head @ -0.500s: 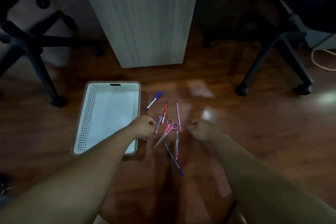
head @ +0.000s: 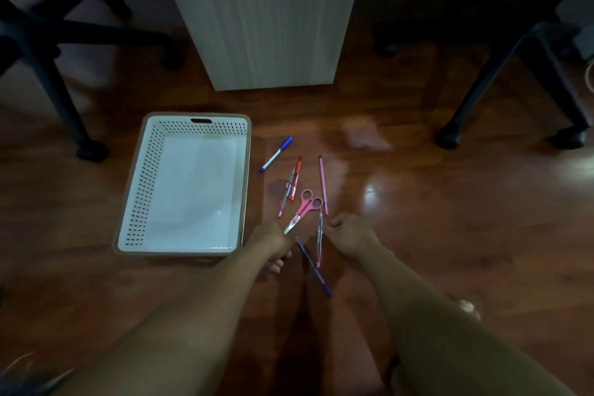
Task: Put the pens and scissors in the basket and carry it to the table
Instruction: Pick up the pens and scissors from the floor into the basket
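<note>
A white perforated basket [head: 141, 183] lies empty on the wooden floor. To its right are scattered pens: a blue marker [head: 276, 154], a red pen [head: 295, 180] beside a pink-tipped pen [head: 285, 196], a thin pink pen [head: 323, 185], a clear pink pen [head: 319, 238] and a dark blue pen [head: 313, 267]. Pink scissors [head: 303, 209] lie among them. My left hand [head: 271, 239] hovers with curled fingers just by the scissor tips. My right hand [head: 350, 235] is curled too, just right of the clear pink pen. Neither visibly holds anything.
A pale wood-grain cabinet panel [head: 266, 16] stands behind the pens. Black office chair bases flank it at left [head: 48, 42] and right [head: 514, 58]. My toes [head: 276, 264] show under the left hand.
Both hands have drawn back toward me, away from the pens' middle. The objects on the floor have not moved.
</note>
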Action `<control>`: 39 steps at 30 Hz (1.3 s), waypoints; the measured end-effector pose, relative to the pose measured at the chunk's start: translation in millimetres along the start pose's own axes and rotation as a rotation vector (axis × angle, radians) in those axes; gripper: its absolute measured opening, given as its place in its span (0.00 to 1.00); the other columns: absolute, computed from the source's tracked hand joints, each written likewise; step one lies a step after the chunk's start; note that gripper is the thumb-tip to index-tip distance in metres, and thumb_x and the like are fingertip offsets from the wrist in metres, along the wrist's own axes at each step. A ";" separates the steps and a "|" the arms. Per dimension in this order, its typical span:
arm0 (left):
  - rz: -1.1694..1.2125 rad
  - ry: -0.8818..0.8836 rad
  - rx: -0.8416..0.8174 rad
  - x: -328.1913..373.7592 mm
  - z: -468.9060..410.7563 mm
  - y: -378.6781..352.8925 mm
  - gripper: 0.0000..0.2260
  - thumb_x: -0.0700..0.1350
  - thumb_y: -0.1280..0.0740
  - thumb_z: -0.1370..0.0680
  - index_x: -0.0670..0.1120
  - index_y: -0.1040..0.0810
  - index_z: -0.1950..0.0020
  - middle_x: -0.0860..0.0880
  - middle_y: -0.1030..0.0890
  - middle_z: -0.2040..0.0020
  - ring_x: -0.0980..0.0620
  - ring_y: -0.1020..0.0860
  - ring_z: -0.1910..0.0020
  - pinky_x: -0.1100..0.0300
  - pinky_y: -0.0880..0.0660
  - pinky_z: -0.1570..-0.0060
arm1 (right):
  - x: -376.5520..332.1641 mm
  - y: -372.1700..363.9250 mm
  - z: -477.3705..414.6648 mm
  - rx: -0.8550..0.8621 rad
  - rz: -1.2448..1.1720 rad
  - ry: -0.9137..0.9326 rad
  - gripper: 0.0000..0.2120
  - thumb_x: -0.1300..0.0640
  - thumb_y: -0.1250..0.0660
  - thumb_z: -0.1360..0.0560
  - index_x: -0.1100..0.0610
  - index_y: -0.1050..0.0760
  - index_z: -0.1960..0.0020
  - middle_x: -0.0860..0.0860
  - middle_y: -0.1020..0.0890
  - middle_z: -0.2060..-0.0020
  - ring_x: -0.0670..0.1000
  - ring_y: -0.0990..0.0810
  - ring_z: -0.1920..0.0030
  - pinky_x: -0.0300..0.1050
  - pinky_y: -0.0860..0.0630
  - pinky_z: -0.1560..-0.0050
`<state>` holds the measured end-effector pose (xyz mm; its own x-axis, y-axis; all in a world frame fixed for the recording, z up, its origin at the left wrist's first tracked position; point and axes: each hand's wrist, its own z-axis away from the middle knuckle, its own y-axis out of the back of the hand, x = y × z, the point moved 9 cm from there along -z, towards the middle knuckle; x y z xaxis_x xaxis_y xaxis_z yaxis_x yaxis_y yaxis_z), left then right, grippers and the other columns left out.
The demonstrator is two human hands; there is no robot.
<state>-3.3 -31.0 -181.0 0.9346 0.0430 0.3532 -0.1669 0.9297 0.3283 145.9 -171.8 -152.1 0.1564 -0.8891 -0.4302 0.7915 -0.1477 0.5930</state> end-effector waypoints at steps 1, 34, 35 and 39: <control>0.032 0.019 -0.002 -4.7 -6.2 -5.8 0.17 0.53 0.29 0.21 0.44 0.19 0.37 0.40 0.11 0.49 0.46 0.22 0.70 0.57 0.20 0.70 | 4.7 -6.6 -6.2 0.001 0.018 -0.004 0.20 0.41 0.33 0.18 0.57 0.13 0.45 0.59 0.12 0.41 0.62 0.16 0.38 0.49 0.22 0.37; 0.268 -0.330 0.556 52.3 17.8 167.9 0.13 0.53 0.34 0.16 0.48 0.17 0.38 0.45 0.15 0.45 0.44 0.12 0.59 0.50 0.12 0.53 | -116.5 2.1 -46.2 0.057 -0.539 0.078 0.14 0.48 0.28 0.24 0.59 0.16 0.60 0.62 0.11 0.60 0.58 0.14 0.64 0.56 0.16 0.54; 0.260 -0.316 0.588 43.0 19.1 178.2 0.13 0.54 0.34 0.16 0.49 0.17 0.38 0.46 0.15 0.43 0.45 0.13 0.57 0.49 0.13 0.51 | -128.2 -4.2 -42.2 0.031 -0.554 0.094 0.14 0.49 0.27 0.24 0.61 0.16 0.56 0.62 0.10 0.61 0.60 0.14 0.64 0.57 0.17 0.57; 0.285 -0.224 0.589 9.7 9.1 189.0 0.10 0.52 0.32 0.16 0.50 0.17 0.39 0.46 0.14 0.40 0.47 0.13 0.55 0.53 0.16 0.54 | -160.1 -32.0 -28.9 -0.063 -0.482 0.167 0.09 0.54 0.26 0.25 0.59 0.16 0.49 0.61 0.11 0.63 0.51 0.17 0.71 0.39 0.23 0.72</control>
<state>-28.6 141.8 -107.5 0.7521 0.1206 0.6479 -0.5982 0.5373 0.5945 112.6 -12.2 -121.8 -0.1472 -0.6445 -0.7503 0.8304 -0.4926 0.2603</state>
